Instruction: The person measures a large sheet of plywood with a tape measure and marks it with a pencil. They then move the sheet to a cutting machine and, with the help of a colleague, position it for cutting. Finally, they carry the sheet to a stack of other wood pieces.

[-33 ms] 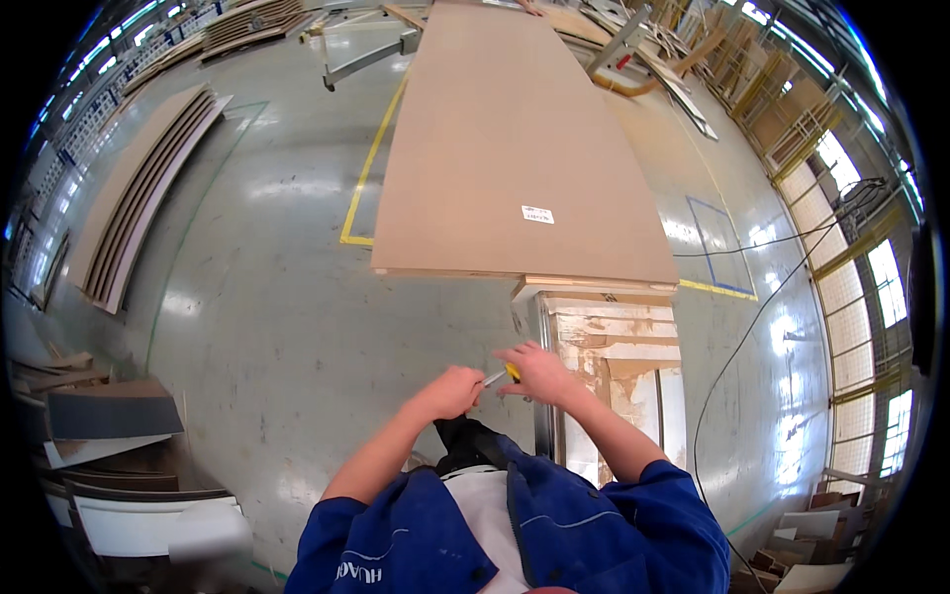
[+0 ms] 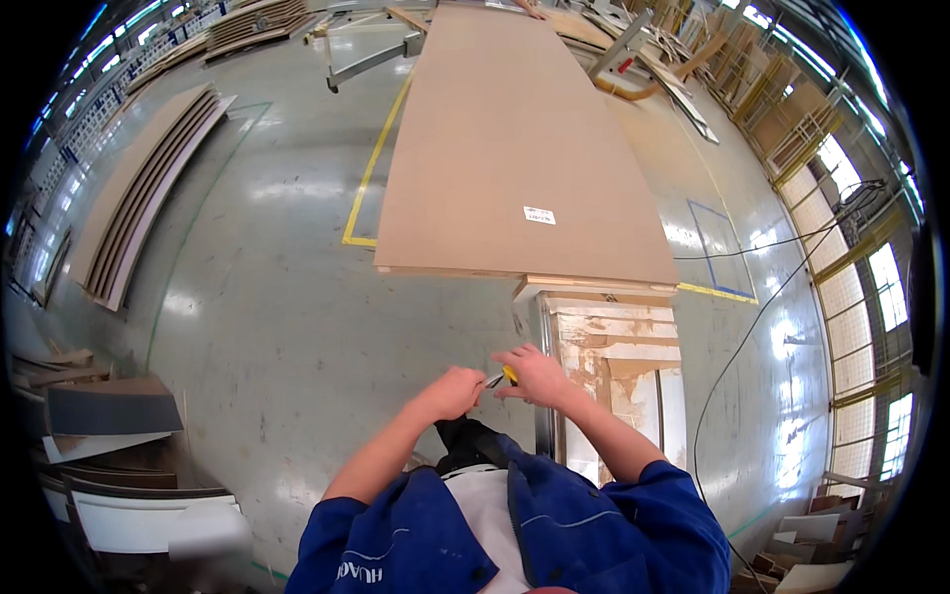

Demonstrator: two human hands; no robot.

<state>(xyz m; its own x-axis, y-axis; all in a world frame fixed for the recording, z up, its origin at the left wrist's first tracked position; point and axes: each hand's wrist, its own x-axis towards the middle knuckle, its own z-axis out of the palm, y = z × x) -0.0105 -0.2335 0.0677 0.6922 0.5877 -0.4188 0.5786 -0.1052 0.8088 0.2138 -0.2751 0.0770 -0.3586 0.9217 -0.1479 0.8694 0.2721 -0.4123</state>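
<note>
Just ahead of my body, over the floor to the left of a low stack, my two hands meet close together. My right hand [image 2: 535,377] closes round a small yellow tool [image 2: 510,375], most of it hidden; its kind is too small to tell. Its index finger points out to the left. A thin dark and silvery strip [image 2: 497,380] runs from the yellow part to my left hand [image 2: 456,392], which is closed with its fingertips at the strip's end. Beyond them lies a long brown board [image 2: 515,139] bearing a white label [image 2: 539,215].
Below the board's near end, at my right, stands a worn white and brown panel stack [image 2: 618,351] with a metal edge. Leaning panels [image 2: 148,198] and offcuts [image 2: 114,411] lie left. A cable [image 2: 737,356] crosses the right-hand floor. Another person's hand [image 2: 531,10] rests at the board's far end.
My hands stay almost in place. The strip between them looked lighter and silvery before; now it is darker and turned slightly. The view has shifted a little.
</note>
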